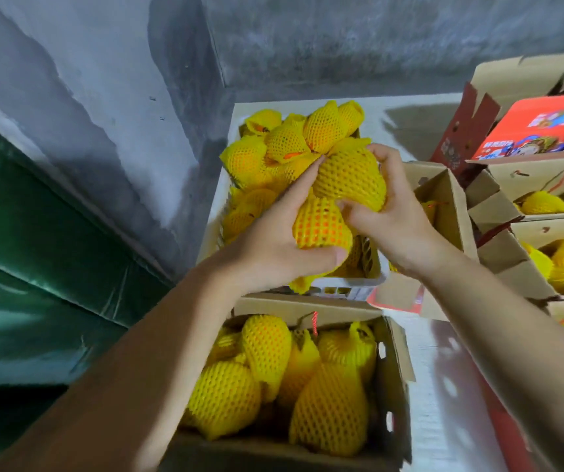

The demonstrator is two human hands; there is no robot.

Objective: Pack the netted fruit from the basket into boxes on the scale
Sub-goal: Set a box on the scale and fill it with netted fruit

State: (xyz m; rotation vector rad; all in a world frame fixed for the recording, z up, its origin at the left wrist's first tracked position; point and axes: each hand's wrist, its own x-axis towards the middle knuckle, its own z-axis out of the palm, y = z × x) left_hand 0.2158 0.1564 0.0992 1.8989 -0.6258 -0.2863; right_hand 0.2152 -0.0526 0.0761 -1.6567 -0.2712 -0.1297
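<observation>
Both bare forearms are extended forward and inward. The left hand (273, 240) is cupped, thumb curled beneath and fingers stretched upward. The right hand (389, 212) is arched, fingers bent over and thumb tucked in, nearly touching the left.

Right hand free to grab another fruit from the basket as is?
Probably not: the right hand already grips a netted fruit over the basket, and the left hand holds another. The heap itself lies open.
</observation>
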